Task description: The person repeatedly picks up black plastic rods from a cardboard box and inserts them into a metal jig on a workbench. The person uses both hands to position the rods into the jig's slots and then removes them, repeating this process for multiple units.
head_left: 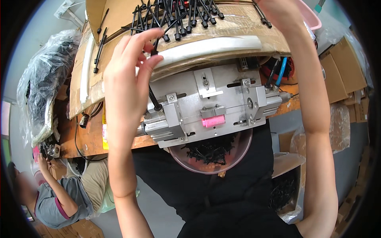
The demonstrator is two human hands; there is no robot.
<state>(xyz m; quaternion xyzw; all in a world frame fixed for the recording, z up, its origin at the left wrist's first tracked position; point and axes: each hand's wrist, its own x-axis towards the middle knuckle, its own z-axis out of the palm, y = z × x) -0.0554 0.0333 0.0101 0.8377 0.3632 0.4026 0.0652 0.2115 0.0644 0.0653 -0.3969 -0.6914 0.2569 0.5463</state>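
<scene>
My left hand (129,69) is raised at the left end of a cardboard sheet (234,23). Its thumb and fingers curl around a short black plastic rod (155,47), only partly visible between them. Just beyond lies a heap of black rods (188,20) with thick capped ends. My right hand (279,14) reaches to the far right of the cardboard, beside a couple of loose black rods (263,16); the top edge cuts off its fingers. Below the cardboard sits a metal fixture (186,85) with a cylinder at each side and a pink block (213,121) at its middle.
A clear bowl (210,170) of small black parts rests at my lap under the fixture. Plastic-wrapped black goods (49,79) stand at the left, where another person (59,190) sits. Cardboard boxes (343,71) are stacked at the right. Hoses (282,71) rise behind the fixture.
</scene>
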